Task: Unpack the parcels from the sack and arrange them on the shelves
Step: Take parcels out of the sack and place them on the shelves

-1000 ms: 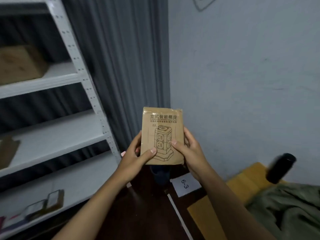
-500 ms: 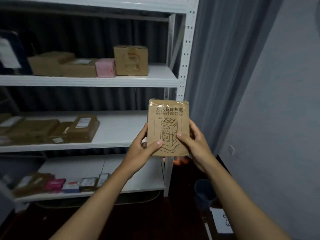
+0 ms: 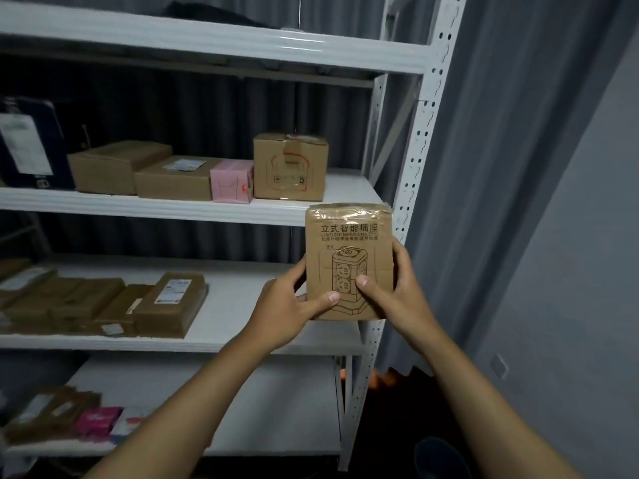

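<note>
Cardboard parcel [image 3: 349, 257], printed with a socket-tower drawing, stands upright between both hands: left hand [image 3: 287, 309] grips its lower left edge, right hand [image 3: 397, 295] its right edge, in front of the white shelving's [image 3: 214, 212] right end.

bare forearms, no sleeves, short trimmed nails

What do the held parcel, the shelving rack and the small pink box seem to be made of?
Held parcel: brown cardboard, matte, glossy clear tape across its top. Shelving rack: likely painted metal, white, with punched holes in its upright. Pink box: probably thin printed card; too small to be sure.
</note>
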